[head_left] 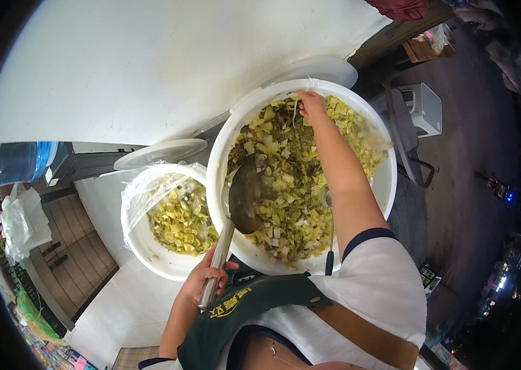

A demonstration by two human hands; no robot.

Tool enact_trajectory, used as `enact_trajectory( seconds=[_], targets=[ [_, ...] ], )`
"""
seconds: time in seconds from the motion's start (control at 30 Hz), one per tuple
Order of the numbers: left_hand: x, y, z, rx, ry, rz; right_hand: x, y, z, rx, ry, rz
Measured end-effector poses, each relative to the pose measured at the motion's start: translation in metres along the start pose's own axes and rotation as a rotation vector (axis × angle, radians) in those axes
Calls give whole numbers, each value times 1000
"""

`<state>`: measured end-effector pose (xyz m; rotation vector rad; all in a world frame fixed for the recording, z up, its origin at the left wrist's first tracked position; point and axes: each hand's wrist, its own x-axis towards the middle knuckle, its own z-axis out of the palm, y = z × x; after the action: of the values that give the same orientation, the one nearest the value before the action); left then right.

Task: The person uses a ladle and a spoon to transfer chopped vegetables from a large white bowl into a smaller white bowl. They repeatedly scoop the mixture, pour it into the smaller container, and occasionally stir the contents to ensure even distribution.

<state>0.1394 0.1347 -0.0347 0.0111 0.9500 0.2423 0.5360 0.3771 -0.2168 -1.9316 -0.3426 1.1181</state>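
Note:
My left hand is closed around the metal handle of a large ladle. The ladle's dark round bowl rests at the near left side of a big white tub, which holds chopped yellow-green leafy vegetables with pale cubes. At the tub's far rim, my right hand pinches a thin strip of clear plastic over the vegetables. Below my right forearm, a thin-handled utensil with a dark grip leans on the tub's near rim; its head is partly hidden.
A smaller white tub of similar vegetables, partly covered by clear plastic film, stands at left. White lids lean behind both tubs, by a white panel. A grey chair and white stool stand at right.

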Motion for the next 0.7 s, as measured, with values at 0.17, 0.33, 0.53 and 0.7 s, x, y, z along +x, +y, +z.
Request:
enact_trajectory(
  seconds=[0.17, 0.33, 0.53, 0.7],
  targets=[
    [4, 5, 4, -42, 34, -7, 3, -38, -43, -117, -212, -80],
    [6, 17, 11, -39, 45, -46, 45, -115, -103, -1151, 107, -577],
    [8, 21, 6, -8, 40, -69, 56, -110, -96, -1093, 496, -614],
    [15, 13, -13, -281, 176, -181, -2, -52, -165, -952, 129, -783]
  ],
)
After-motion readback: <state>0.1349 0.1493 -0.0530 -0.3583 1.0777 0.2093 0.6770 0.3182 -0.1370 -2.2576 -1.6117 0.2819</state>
